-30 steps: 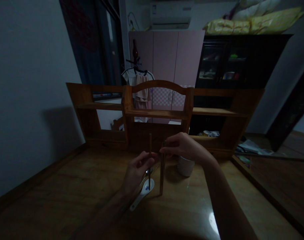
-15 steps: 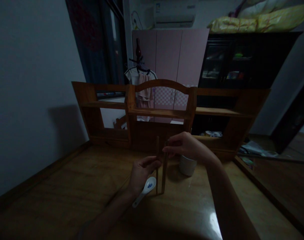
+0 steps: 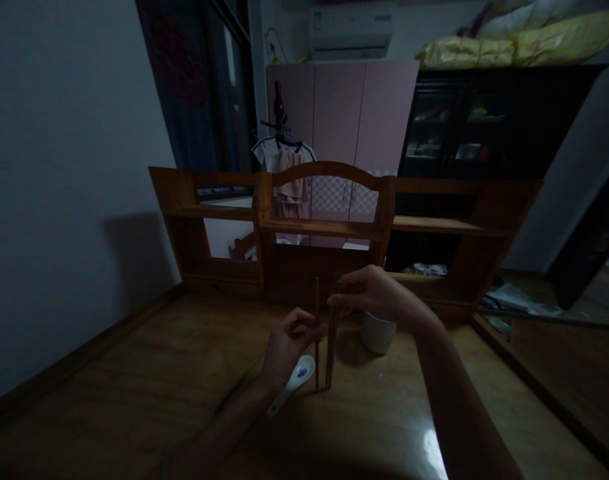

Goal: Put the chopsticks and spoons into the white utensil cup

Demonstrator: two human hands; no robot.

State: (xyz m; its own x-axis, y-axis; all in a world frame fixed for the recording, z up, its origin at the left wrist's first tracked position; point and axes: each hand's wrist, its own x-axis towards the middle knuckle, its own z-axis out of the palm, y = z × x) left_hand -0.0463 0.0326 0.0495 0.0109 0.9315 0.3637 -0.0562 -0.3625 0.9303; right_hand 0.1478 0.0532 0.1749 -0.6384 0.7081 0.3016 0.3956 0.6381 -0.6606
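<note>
My left hand (image 3: 287, 350) pinches a thin wooden chopstick (image 3: 317, 363), which stands upright with its lower end on or close to the tabletop. My right hand (image 3: 371, 293) grips the upper end of more wooden chopsticks (image 3: 331, 357), held close together and nearly vertical just to the right; I cannot tell how many. Below my left hand, a white spoon (image 3: 299, 373) with a blue mark in its bowl lies on the table. Behind my right hand stands a white cup (image 3: 377, 333), its top partly covered by the hand.
The glossy wooden tabletop (image 3: 384, 413) has a raised edge (image 3: 539, 390) on the right. A wooden shelf unit (image 3: 329, 230) runs along the back. By my left forearm lies a thin dark line (image 3: 239, 383), perhaps another stick or a shadow.
The fingers of my left hand have shifted slightly on the chopstick. My right hand keeps its grip almost in place. The whole view has moved a little.
</note>
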